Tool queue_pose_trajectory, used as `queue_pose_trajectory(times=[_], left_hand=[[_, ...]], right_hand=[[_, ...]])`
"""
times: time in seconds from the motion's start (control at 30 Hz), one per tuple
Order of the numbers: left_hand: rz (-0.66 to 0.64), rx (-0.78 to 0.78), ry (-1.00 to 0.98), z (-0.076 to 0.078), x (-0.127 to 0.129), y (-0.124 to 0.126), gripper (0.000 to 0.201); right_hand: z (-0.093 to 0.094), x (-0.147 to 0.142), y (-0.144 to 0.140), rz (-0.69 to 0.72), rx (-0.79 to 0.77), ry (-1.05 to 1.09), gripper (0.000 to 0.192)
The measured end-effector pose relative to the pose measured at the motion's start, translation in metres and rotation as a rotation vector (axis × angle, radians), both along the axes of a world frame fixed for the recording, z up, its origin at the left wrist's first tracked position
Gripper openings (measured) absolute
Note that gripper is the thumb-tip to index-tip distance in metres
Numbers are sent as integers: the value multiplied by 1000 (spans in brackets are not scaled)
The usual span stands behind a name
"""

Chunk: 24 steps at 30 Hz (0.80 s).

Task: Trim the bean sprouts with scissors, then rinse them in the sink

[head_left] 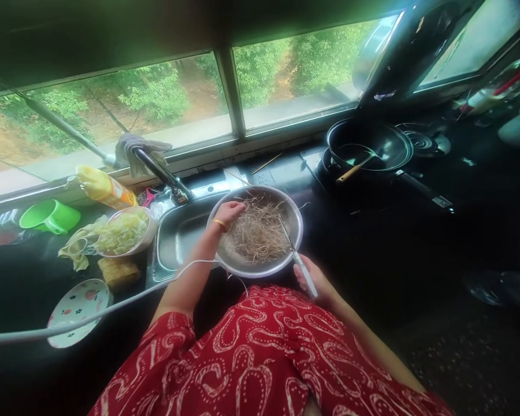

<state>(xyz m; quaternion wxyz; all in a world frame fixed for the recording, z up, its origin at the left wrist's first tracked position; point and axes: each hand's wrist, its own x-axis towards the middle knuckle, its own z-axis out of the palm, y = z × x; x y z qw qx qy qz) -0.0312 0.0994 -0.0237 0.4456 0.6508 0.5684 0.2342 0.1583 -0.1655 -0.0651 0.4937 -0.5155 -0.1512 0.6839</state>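
Quietly, at the counter beneath the window, a white cable [15, 337] runs in from my far left, passing across a patterned plate [75, 323]. Beyond the plate stands a green mug [60, 216]; to its right, a yellow bottle [106, 188] leans toward the window. A brown sponge [119, 273] sits just before a bowl [149, 232] heaped with pale cut vegetables [123, 231]. Next comes the sink [167, 245], its tap [158, 170] draped with a gray cloth [136, 151].

My left hand [230, 214], a gold bracelet at the wrist, reaches over the rim of a metal basin [297, 228], fingers curled at the brown strands [262, 231] lying inside; I cannot tell whether they grip any. My right hand [312, 277], outside the rim, has its fingers closed around a pale-handled tool [305, 270], which slants over the strands. Farther right, a wooden-handled ladle [351, 173] rests in a dark wok [387, 150].
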Motion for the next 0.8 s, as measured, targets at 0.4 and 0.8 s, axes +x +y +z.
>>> queue_pose_trajectory(times=[0.4, 0.8], left_hand=[[116, -57, -391, 36, -28, -36, 39], [-127, 91, -109, 21, -25, -70, 37]], right_hand=[[15, -22, 14, 167, 72, 91, 62], [18, -19, 8, 220, 85, 146, 54]])
